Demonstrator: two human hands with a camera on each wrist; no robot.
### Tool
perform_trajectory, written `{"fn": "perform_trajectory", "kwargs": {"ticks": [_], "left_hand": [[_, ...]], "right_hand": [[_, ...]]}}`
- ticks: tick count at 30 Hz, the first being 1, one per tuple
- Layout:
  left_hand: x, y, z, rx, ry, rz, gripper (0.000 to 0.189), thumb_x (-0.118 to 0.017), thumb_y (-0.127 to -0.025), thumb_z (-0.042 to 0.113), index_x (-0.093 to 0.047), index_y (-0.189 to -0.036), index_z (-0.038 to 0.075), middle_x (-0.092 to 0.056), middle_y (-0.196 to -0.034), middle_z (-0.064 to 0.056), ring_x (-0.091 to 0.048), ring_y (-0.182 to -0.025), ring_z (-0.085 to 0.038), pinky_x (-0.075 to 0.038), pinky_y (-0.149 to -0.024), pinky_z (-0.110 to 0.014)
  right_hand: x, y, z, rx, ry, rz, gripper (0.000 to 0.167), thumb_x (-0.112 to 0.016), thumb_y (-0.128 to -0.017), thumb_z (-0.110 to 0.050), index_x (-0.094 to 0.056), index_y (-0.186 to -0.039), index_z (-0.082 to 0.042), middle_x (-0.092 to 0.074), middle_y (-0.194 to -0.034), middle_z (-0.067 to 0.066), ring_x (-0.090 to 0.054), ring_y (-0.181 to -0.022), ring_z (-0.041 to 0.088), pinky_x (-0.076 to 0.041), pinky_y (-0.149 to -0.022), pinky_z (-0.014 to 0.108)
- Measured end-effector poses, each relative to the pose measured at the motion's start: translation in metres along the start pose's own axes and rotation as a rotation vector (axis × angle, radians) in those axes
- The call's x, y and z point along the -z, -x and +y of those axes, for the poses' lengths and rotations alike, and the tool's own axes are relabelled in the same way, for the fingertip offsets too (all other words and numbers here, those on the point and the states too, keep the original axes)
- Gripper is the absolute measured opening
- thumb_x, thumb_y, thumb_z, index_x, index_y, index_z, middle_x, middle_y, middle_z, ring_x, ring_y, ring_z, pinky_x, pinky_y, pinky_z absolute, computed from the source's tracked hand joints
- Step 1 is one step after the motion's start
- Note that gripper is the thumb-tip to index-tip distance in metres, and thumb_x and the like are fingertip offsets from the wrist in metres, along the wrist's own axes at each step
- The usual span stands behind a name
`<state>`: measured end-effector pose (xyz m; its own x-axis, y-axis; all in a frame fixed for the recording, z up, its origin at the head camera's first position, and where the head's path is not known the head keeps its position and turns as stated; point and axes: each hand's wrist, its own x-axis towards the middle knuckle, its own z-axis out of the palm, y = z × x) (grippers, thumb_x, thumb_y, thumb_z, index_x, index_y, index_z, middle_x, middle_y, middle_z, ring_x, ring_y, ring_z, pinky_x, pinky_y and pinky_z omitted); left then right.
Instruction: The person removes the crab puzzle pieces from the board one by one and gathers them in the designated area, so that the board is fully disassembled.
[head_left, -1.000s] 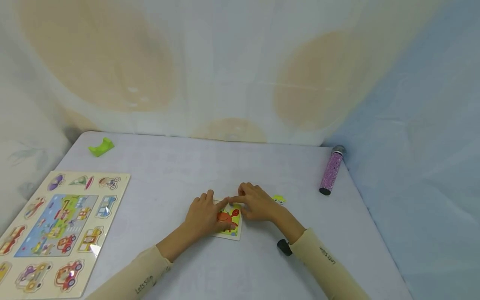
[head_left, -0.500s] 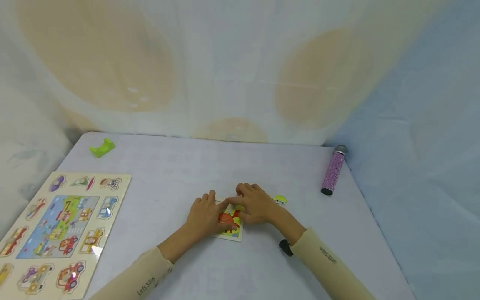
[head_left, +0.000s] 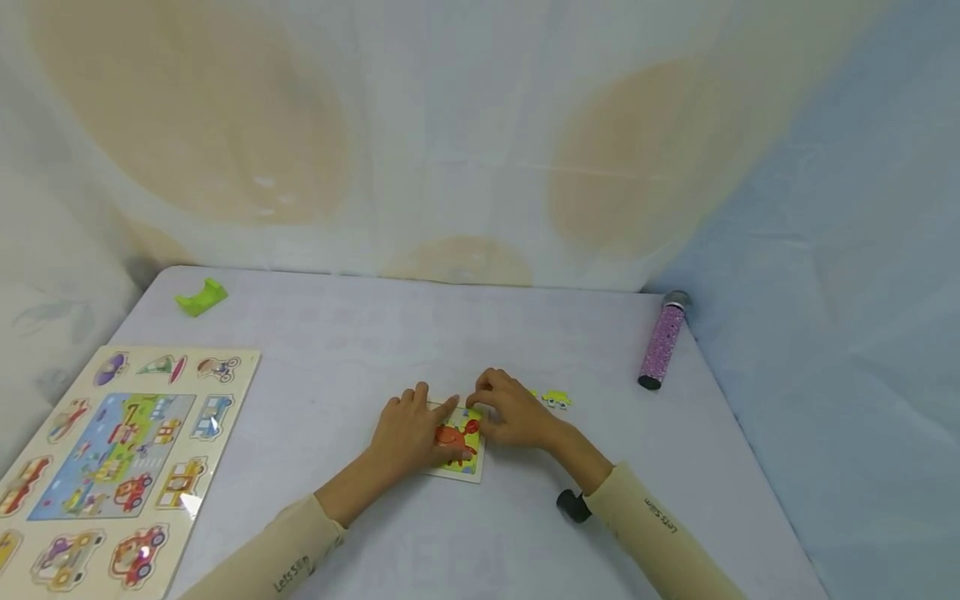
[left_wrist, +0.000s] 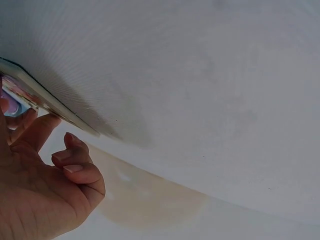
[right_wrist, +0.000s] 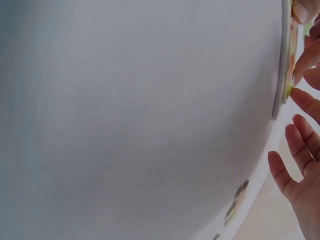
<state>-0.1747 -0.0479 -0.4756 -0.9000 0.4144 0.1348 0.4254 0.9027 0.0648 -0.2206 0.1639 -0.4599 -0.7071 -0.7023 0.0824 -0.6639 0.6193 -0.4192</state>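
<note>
A small puzzle board with a red crab on yellow-green ground [head_left: 459, 442] lies on the white table between both hands. Over its left part rests the left hand [head_left: 408, 429], its thumb lying on the picture and its index finger reaching the far edge. The right hand [head_left: 517, 412] touches the board's right side with thumb and index fingertips. In the right wrist view one fingertip meets a yellow corner of the puzzle [right_wrist: 289, 90]. Behind the right hand lies a loose yellow-green piece [head_left: 557, 399] with eyes; a bit of another shows beside it, mostly hidden.
A large vehicle puzzle board [head_left: 195, 447] lies on the left of the table. A bright green curved object [head_left: 201, 297] sits at the far left, a purple glitter microphone [head_left: 662, 346] at the right edge. A black object [head_left: 573, 505] lies by the right sleeve, partly hidden.
The right hand has drawn slightly right, its index finger moving off the left fingertip, and more yellow-green shows behind it. The left hand stays in place.
</note>
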Motion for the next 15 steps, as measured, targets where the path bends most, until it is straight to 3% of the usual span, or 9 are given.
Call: {"fn": "perform_trajectory", "kwargs": {"ticks": [10,15], "left_hand": [[-0.002,0.0,-0.001,0.0,0.005,0.005,0.086,-0.063,-0.071,0.082,-0.061,-0.137,0.027,-0.052,-0.097,-0.012,-0.048,-0.079,-0.022,-0.041,-0.064,-0.031],[0.0,0.0,0.0,-0.001,0.019,0.0,0.086,-0.064,-0.071,0.081,-0.061,-0.137,0.027,-0.052,-0.097,-0.013,-0.048,-0.079,-0.022,-0.041,-0.063,-0.031]], "right_hand": [[-0.003,0.008,-0.008,-0.041,0.002,0.045,0.03,-0.069,-0.086,-0.013,-0.073,-0.116,-0.011,-0.055,-0.112,0.003,-0.049,-0.106,0.018,-0.045,-0.097,0.041],[-0.005,0.012,-0.005,-0.009,0.018,0.095,0.029,-0.074,-0.085,-0.013,-0.074,-0.114,-0.012,-0.057,-0.112,0.003,-0.05,-0.107,0.019,-0.045,-0.096,0.042]]}}
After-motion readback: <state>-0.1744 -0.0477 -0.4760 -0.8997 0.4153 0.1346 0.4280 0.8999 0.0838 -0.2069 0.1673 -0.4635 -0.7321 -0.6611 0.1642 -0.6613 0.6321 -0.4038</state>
